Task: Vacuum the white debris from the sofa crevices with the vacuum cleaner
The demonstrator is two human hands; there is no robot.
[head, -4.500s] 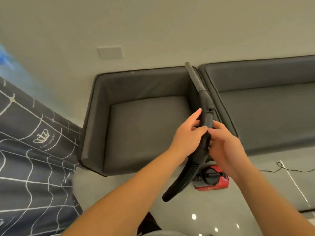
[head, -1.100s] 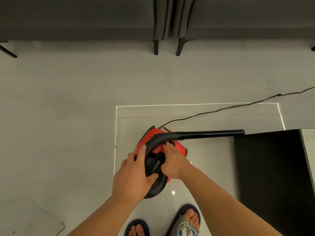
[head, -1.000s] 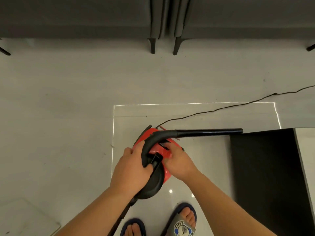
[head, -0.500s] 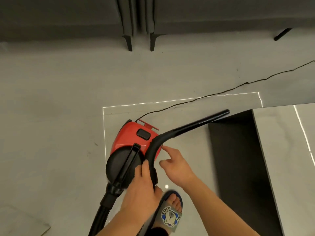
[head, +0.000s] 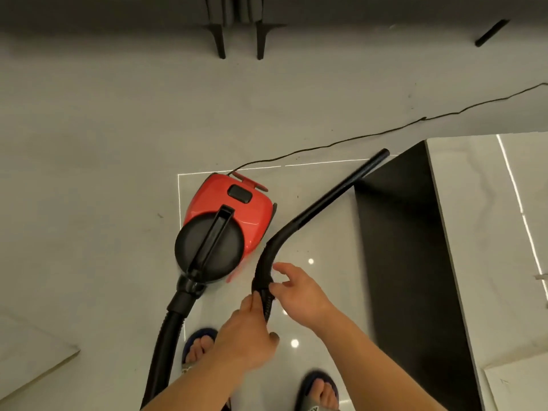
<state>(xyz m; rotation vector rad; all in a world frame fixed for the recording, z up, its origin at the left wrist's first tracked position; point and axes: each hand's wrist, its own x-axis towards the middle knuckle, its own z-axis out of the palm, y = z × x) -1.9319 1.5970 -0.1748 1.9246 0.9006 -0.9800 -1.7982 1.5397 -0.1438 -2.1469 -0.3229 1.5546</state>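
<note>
Glossy pale floor tiles (head: 89,143) fill the view, with the red vacuum cleaner (head: 228,215) standing on them as the landmark. Right of it, the black curved wand (head: 314,212) slants up and away, its tip over a dark panel (head: 415,262). The left hand (head: 243,336) grips the wand's ribbed lower end; the right hand (head: 299,292) touches it with loosely spread fingers. Beyond the vacuum, sofa legs (head: 219,40) stand. A thin cord (head: 385,132) trails from the vacuum's far end.
</note>
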